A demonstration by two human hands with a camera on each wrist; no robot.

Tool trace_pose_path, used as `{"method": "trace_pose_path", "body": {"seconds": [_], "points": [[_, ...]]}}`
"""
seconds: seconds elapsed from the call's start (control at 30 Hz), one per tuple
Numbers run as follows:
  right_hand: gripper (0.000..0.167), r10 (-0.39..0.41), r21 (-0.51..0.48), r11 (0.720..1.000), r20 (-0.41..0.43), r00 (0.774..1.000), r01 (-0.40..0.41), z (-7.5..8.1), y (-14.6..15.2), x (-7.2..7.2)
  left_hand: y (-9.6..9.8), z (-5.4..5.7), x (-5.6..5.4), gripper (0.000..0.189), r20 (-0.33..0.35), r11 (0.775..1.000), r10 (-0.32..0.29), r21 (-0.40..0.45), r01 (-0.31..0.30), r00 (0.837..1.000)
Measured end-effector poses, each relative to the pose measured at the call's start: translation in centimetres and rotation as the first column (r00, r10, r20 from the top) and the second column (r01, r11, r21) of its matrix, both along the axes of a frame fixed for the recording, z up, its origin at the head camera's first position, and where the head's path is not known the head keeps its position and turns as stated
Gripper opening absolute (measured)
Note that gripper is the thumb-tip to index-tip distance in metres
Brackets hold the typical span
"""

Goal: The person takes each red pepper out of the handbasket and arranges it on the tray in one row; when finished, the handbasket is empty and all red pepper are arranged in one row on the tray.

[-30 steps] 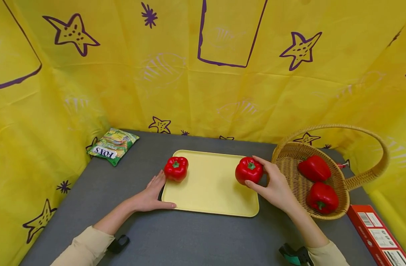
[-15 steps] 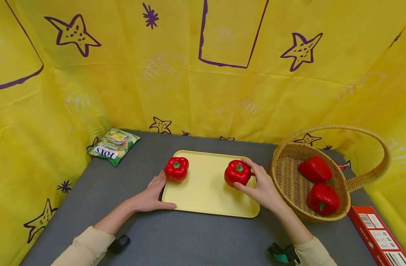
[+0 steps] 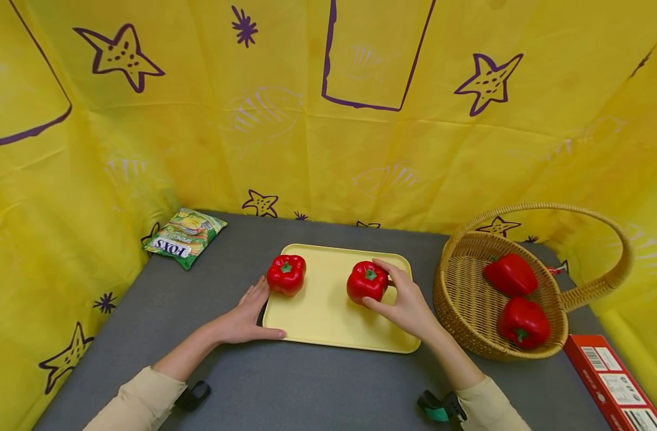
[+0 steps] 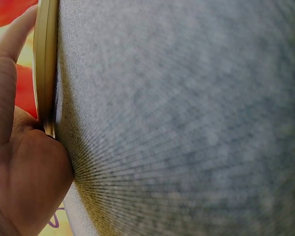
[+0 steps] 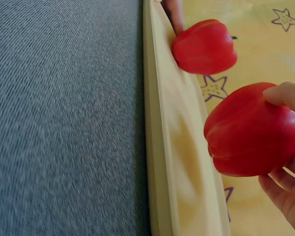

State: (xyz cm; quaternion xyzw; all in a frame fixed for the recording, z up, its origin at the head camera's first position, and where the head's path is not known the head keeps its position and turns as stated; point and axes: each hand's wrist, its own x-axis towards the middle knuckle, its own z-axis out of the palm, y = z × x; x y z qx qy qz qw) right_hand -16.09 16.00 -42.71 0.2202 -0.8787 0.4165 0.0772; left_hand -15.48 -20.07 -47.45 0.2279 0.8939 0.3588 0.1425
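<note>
The right hand (image 3: 406,305) is holding a red pepper (image 3: 363,284) over the right half of the pale yellow tray (image 3: 323,311), thumb on the near side and fingers curling round the far side, clamped on it! In the right wrist view a gap is showing beneath that pepper, a shadow falling on the tray below, so it's hanging just above the surface, green stem facing up. Over on the left, a second pepper (image 3: 286,275) is sitting at the tray's left end, and the left hand (image 3: 245,317) is resting against that corner, thumb spreading apart from the straight fingers and lying along the near edge (no pepper in this one's grasp). To the right, a wicker basket (image 3: 463,299) is standing beside the tray, two more peppers (image 3: 524,323) lying inside. A red box (image 3: 611,374) is lying near the basket, and a green snack packet (image 3: 185,236) is lying at the table's far left.
</note>
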Motion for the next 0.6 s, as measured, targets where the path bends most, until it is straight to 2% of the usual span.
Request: {"method": "trace_pose_path", "body": {"seconds": [0.6], "points": [[0.074, 0.035, -0.053, 0.998, 0.021, 0.999, -0.034, -0.8, -2.5, -0.6, 0.0, 0.2, 0.0, 0.116, -0.006, 1.0, -0.005, 0.007, 0.005, 1.0]]}}
